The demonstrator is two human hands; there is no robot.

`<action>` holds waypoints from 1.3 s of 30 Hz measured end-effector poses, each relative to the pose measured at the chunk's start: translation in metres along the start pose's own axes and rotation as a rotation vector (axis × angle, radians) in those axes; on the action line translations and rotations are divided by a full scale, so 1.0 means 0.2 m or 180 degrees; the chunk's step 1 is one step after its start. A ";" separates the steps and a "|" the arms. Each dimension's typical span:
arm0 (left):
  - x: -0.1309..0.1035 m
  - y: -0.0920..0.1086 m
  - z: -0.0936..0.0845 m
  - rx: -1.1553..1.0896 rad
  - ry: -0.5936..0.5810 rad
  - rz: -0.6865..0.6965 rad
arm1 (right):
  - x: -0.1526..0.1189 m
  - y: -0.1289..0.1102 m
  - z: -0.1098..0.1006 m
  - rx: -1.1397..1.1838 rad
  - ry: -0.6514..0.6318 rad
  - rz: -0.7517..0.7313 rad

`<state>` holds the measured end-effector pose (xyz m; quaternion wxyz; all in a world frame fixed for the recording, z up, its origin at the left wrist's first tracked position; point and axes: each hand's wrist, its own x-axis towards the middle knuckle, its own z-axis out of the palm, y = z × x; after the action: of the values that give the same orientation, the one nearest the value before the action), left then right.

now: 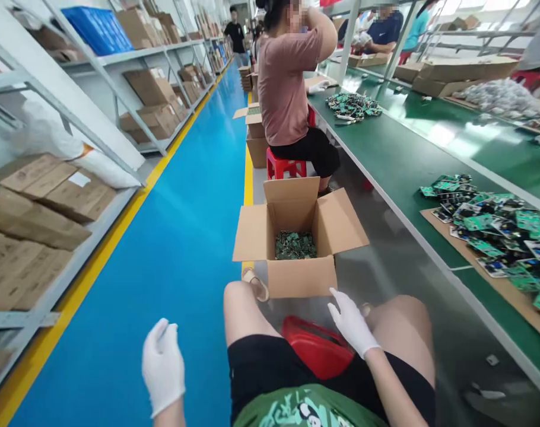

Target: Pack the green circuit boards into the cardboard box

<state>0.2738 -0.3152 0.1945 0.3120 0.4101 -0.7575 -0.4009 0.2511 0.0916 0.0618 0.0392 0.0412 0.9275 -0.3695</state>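
Right hand (pixel 351 323): white-gloved, lower centre of the frame, fingers spread and holding nothing; fingertips reaching up toward the near wall of the open brown cardboard box (pixel 297 237), just short of it or barely touching, cannot tell which.
Left hand (pixel 163 365): white-gloved, lower left of the frame, raised over the blue floor (pixel 181 237), loosely curled, empty, well apart from the box.
Box: centre of the frame, on the floor ahead of the bare knees, all four flaps folded outward, upright.
Box contents: small green circuit boards (pixel 295 245), a loose layer at the bottom.
Seat: red plastic stool (pixel 317 347), visible between the thighs, below the right hand.
Beside the box: roll of tan packing tape (pixel 255 283), at the lower left corner of the box, against the left knee.
Right of the frame: long green-topped workbench (pixel 403 160), with a heap of green circuit boards on a brown cardboard sheet (pixel 496 281).
Upper centre: seated person in a pink top (pixel 283 83), back turned, on another red stool at the same bench.
Left of the frame: grey metal shelving (pixel 51 89) stacked with flat brown cartons.
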 end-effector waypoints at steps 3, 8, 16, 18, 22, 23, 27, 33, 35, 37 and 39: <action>0.06 0.00 0.23 -0.0246 -0.0858 0.0160 | 0.16 -0.08 0.08 -0.0220 -0.0281 -0.0020; -0.01 0.04 0.64 -0.0497 -0.2281 0.0372 | 0.28 -0.16 0.11 -0.0531 -0.0405 0.0066; -0.31 -0.05 1.11 0.0054 -0.3702 0.0078 | 0.81 -0.24 0.00 -0.0798 -0.0454 -0.0477; -0.36 -0.01 1.32 0.0255 -0.3976 0.0133 | 1.11 -0.19 0.04 -0.0885 -0.0570 -0.0417; -0.41 0.07 1.96 0.0944 -0.4173 0.0095 | 1.72 -0.01 0.33 -0.1202 -0.1010 -0.0047; -0.41 0.06 2.14 0.1189 -0.4159 -0.0007 | 1.85 0.04 0.45 -0.1311 -0.1141 0.0039; -0.35 -0.17 2.80 0.2176 -0.4186 -0.0792 | 2.21 0.26 0.91 -0.1605 -0.1763 -0.0011; -0.16 -0.85 3.15 0.2993 -0.4031 -0.1736 | 2.67 0.48 1.45 -0.1654 -0.1833 -0.0528; -0.12 -1.03 3.14 0.3048 -0.3913 -0.1839 | 2.76 0.54 1.59 -0.1638 -0.1756 -0.0635; -0.12 -1.15 3.14 0.3053 -0.3744 -0.1868 | 2.76 0.60 1.72 -0.1643 -0.1736 -0.0660; -0.16 -1.23 3.16 0.3071 -0.3511 -0.1867 | 2.69 0.66 1.80 -0.1651 -0.1803 -0.0637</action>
<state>-0.1268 -0.1502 -0.3282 -0.4396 0.4252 -0.7541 -0.2394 -0.2547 -0.0361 -0.3447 0.2664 -0.1643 0.9419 -0.1217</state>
